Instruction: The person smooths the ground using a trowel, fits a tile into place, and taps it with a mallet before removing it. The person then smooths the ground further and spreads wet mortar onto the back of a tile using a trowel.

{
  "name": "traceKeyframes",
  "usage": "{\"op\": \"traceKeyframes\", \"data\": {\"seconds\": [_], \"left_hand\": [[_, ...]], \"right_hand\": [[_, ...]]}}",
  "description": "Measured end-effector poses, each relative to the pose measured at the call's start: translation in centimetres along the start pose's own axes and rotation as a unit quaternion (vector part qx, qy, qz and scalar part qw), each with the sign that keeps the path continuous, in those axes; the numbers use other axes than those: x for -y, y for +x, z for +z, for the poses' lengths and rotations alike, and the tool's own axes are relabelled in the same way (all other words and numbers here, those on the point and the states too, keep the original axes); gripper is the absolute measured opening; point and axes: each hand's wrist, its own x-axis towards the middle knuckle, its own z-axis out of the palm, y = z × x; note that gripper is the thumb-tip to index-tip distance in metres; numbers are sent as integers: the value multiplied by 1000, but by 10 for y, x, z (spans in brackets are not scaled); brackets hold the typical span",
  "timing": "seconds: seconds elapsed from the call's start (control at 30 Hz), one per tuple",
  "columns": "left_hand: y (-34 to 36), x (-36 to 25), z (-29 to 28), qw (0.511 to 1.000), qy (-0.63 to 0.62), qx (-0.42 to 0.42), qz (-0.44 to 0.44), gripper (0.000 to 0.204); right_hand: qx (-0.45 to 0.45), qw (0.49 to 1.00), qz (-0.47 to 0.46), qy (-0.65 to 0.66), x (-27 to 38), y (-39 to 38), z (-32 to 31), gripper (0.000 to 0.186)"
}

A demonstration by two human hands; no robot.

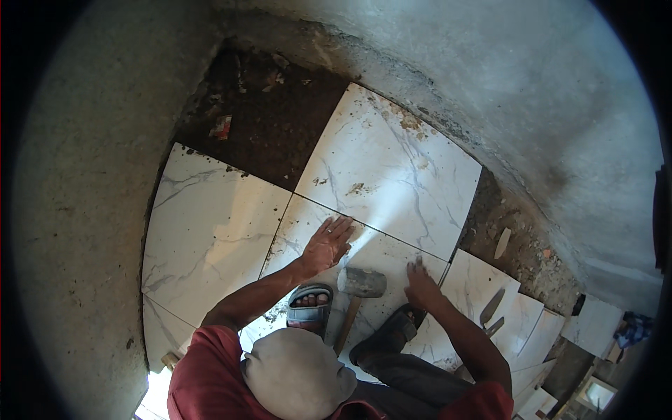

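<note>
Head view: left hand [327, 246] and right hand [423, 285], both empty, at the near tile [381, 255].
The left grip is spread wide just beside the joint with the far tile [399, 164]; the right grip, fingers extended, is unclosed, at the near tile's right side. Contact with the surface cannot be told. Between the hands, slightly nearer, a mallet [362, 282] rests with its handle toward the near side.
</note>
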Motion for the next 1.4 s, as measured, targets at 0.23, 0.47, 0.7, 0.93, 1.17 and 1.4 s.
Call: {"op": "traceKeyframes", "data": {"seconds": [0.23, 0.47, 0.7, 0.93, 1.17, 1.4], "left_hand": [[-8, 26, -11, 980, -96, -174, 7, 19], [13, 99, -77, 964, -3, -189, -186, 28], [41, 109, -88, 962, -3, -15, -271, 34], [77, 104, -109, 924, 153, 232, -264, 43], [101, 104, -102, 864, 240, 353, -266, 49], [95, 100, -107, 887, 129, 302, -325, 48]], "right_hand": [[381, 921, 49, -73, 35, -33, -66, 33], [176, 981, 76, 37, -39, -105, -81, 33], [89, 912, 83, 393, 5, -144, 7, 31], [-14, 841, 230, 490, 38, -135, 89, 34], [-35, 868, 136, 476, 12, -120, 70, 30], [24, 873, 44, 486, -15, -103, 79, 27]]}}
